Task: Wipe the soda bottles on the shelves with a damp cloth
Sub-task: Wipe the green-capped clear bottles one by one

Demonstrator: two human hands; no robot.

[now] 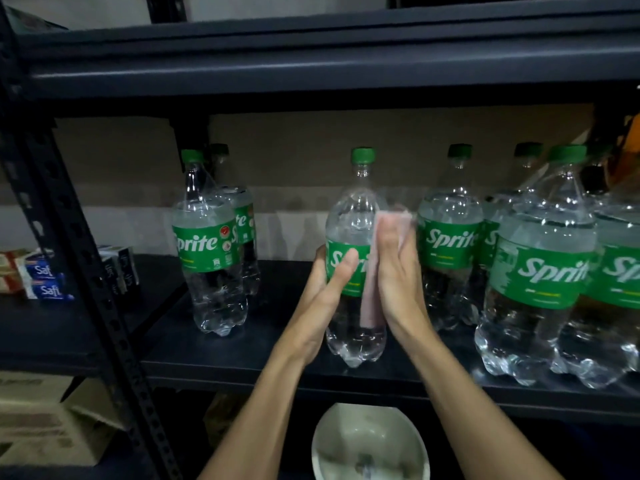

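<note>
Sprite bottle [353, 209]: clear, green cap and label, upright at the middle of the dark metal shelf [263, 351]. My left hand [329, 282] grips its label. My right hand [394, 271], fingers straight, presses a pink cloth [394, 220] against its 3 o'clock side. Other bottles [540, 271]: two at 9 o'clock, at least four at 3 o'clock. White bowl [367, 441] at 6 o'clock, below the shelf.

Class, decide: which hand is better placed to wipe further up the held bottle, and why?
Right, probably. The right hand presses the pink cloth against the middle bottle, while the left hand grips its label, steadying it.
</note>
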